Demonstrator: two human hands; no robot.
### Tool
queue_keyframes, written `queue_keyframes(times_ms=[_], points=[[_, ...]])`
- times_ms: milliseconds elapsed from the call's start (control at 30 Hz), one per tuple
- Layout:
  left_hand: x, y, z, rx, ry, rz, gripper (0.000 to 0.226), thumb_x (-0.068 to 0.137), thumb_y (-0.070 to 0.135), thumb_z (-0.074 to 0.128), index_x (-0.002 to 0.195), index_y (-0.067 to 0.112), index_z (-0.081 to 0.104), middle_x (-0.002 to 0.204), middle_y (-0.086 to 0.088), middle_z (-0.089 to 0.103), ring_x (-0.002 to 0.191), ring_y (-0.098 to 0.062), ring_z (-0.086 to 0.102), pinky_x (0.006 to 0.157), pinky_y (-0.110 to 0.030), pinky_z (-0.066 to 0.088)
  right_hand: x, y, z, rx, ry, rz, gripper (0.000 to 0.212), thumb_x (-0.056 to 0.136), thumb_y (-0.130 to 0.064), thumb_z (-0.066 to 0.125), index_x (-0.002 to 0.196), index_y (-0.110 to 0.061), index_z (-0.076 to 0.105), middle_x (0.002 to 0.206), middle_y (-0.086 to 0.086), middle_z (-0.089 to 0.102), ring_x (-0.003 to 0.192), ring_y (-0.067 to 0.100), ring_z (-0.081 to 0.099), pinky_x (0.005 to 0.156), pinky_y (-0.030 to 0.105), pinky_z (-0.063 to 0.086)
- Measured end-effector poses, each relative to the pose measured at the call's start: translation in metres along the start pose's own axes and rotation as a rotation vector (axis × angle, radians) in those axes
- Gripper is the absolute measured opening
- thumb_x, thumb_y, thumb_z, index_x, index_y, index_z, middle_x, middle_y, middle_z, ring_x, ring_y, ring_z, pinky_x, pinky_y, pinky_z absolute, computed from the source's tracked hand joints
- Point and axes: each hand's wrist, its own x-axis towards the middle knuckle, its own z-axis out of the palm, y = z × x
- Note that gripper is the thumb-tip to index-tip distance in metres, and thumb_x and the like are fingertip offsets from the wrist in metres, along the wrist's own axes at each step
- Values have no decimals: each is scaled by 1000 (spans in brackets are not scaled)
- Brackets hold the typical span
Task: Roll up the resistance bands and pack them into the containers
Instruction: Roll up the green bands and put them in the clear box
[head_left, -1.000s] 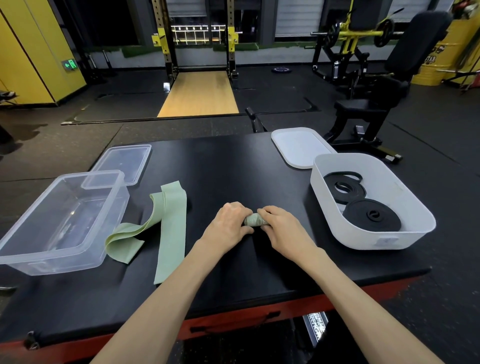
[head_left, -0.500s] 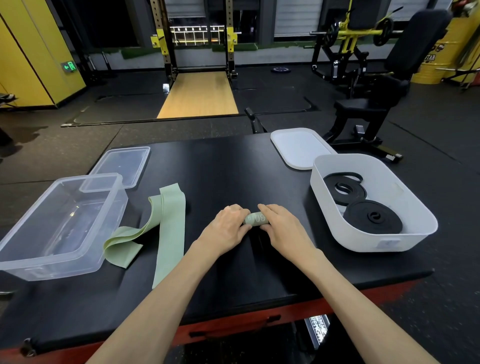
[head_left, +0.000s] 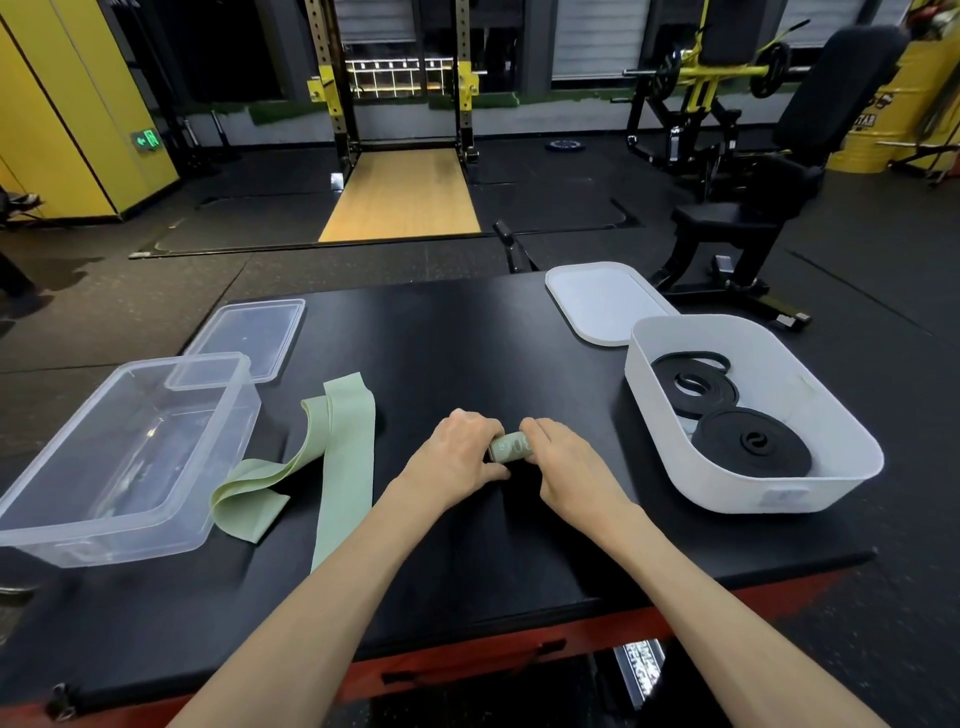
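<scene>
Pale green, the rolled band (head_left: 511, 448) is gripped at both ends. The fingers (head_left: 480, 427) of the left hand (head_left: 457, 460) are curled round its left end, and those of the right hand (head_left: 569, 467) are curled round its right end. The short stretch of the roll left bare between the hands carries pale print. The roll is held low over the middle of the black surface (head_left: 441, 332); whether it rests on the surface cannot be told.

To the left of the hands, an unrolled band (head_left: 345, 452) of the same green is laid on the surface, folded over itself, with one fold just beside the clear plastic container (head_left: 228, 467). A clear lid (head_left: 249, 338) is seen just behind that container's far corner.

To the right of the hands, a white tub (head_left: 753, 491) is set near the surface's edge. Two black bands are coiled flat inside it: the near coil (head_left: 753, 441) is wound tight, while the far coil (head_left: 691, 387) is wound more loosely. A white lid (head_left: 602, 301) is laid flat just behind the tub.
</scene>
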Motion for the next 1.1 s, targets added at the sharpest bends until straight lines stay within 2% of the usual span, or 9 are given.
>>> queue_keyframes(times_ms=[200, 300, 367, 467, 533, 633, 833, 967, 1100], points=[[0, 4, -3, 103, 8, 45, 23, 85, 27, 57, 77, 6, 60, 67, -1, 48, 65, -18, 43, 61, -26, 31, -3, 3, -8, 170, 3, 39, 21, 84, 0, 60, 102, -8, 55, 89, 3, 54, 78, 21, 50, 68, 27, 38], [-4, 4, -2, 102, 56, 56, 22, 86, 27, 59, 73, 10, 53, 69, 0, 46, 64, -18, 38, 62, -25, 30, -4, 0, -19, 398, -6, 242, 37, 82, -12, 70, 116, -18, 58, 99, -1, 58, 89, 15, 56, 81, 26, 46], [-5, 2, -1, 99, 97, 64, 20, 85, 27, 61, 79, 8, 58, 75, -2, 51, 67, -19, 41, 66, -29, 38, -5, -3, -25, 538, -3, 459, 46, 79, -22, 75, 121, -20, 56, 102, 0, 60, 91, 13, 60, 84, 24, 47], [-7, -1, -8, 80, 132, 79, 16, 82, 23, 64, 81, 7, 63, 74, -4, 53, 65, -20, 46, 69, -36, 46, 1, -9, -36, 811, -74, 771, 41, 82, -42, 69, 103, -8, 65, 86, 5, 71, 79, 12, 68, 80, 27, 55], [-10, -2, -13, 85, 144, 107, 15, 80, 21, 65, 78, 6, 61, 73, -4, 53, 63, -21, 49, 67, -37, 47, 7, -14, -41, 1140, -145, 874, 43, 87, -42, 66, 100, -1, 68, 88, 12, 73, 80, 15, 72, 76, 27, 58], [-17, -3, -17, 54, 180, 155, 14, 77, 18, 68, 75, 6, 61, 71, -6, 57, 62, -24, 54, 61, -38, 47, 11, -22, -45, 1422, -115, 929, 36, 86, -30, 70, 101, 3, 67, 96, 16, 72, 86, 21, 72, 77, 26, 56], [-34, -15, -26, 10, 218, 210, 14, 73, 15, 74, 77, 6, 65, 71, -4, 60, 61, -22, 57, 59, -34, 49, 14, -35, -44, 1629, -190, 1035, 23, 81, -9, 71, 100, 3, 67, 89, 18, 71, 81, 24, 68, 71, 28, 53], [-44, -19, -30, 32, 173, 154, 21, 73, 19, 77, 85, 7, 66, 81, -4, 61, 72, -21, 58, 69, -34, 49, 12, -51, -40, 1510, -165, 973, 15, 80, -7, 70, 93, 1, 71, 92, 17, 73, 82, 23, 69, 71, 26, 54], [-48, -26, -45, -89, 107, 84, 49, 76, 45, 72, 112, 12, 64, 103, -2, 64, 94, -17, 58, 85, -28, 45, 10, -66, -39, 1446, -136, 819, 9, 82, -8, 70, 88, -4, 75, 92, 12, 74, 88, 19, 71, 71, 24, 54]])
